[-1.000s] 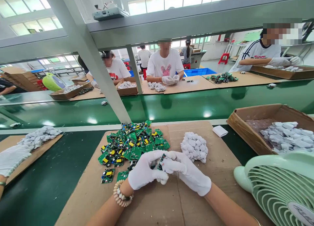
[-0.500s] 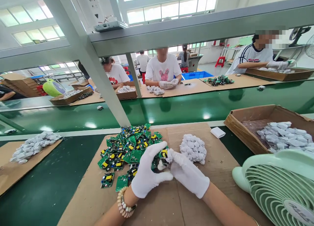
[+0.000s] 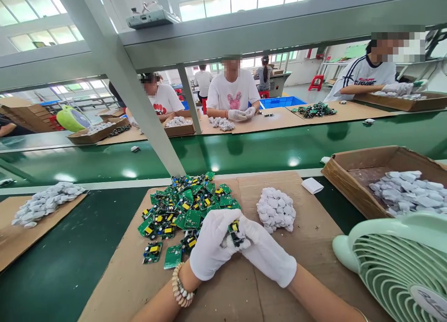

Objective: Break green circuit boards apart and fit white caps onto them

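Between my gloved hands is a small circuit board (image 3: 235,229) with a yellow part on it. My left hand (image 3: 213,245) has its fingers wrapped round the board from the left. From the right, my right hand (image 3: 267,250) presses its closed fingers against the same board, and some white material shows beside it. A heap of green circuit boards (image 3: 192,218) with yellow parts lies on the cardboard (image 3: 223,298) just behind and left of my left hand. Behind my right hand sits a pile of small white wrapped pieces (image 3: 275,209).
A cardboard box (image 3: 344,180) with white pieces stands at the right, behind a light green fan (image 3: 401,266). Another white pile (image 3: 49,203) lies at the left. Beyond the green belt (image 3: 244,150), several people work. A slanted metal post (image 3: 139,93) rises at the left.
My left fingers and thumb have closed in around the board, and my hands are closer together. The board has tilted and now shows its dark edge. The whole view has shifted slightly.
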Available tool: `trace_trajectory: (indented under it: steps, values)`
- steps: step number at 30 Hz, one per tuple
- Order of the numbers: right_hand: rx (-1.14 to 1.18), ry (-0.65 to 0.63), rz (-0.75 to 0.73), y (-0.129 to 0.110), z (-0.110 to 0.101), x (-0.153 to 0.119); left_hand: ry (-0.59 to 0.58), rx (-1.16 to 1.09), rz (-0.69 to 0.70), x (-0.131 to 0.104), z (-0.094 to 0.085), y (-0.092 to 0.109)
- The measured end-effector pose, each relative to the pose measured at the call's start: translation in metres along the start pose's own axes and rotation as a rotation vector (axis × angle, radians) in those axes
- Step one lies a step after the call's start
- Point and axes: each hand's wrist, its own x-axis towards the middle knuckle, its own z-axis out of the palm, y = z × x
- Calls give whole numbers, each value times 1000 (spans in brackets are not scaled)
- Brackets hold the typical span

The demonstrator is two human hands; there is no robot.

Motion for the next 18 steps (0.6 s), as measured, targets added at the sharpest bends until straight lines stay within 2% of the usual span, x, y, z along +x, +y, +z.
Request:
trace_trajectory:
  steps: [5, 8, 11, 18]
  values:
    - [-54, 74, -80, 6, 2, 2, 4, 87, -9, 2, 3, 3]
    - [-30, 118, -56, 6, 0, 4, 2, 105, -18, 2, 3, 4]
    - [-74, 77, -17, 1, -5, 5, -14, 96, -52, 1, 2, 2]
    - [-603, 90, -140, -10, -6, 6, -25, 156, -80, -1, 4, 5]
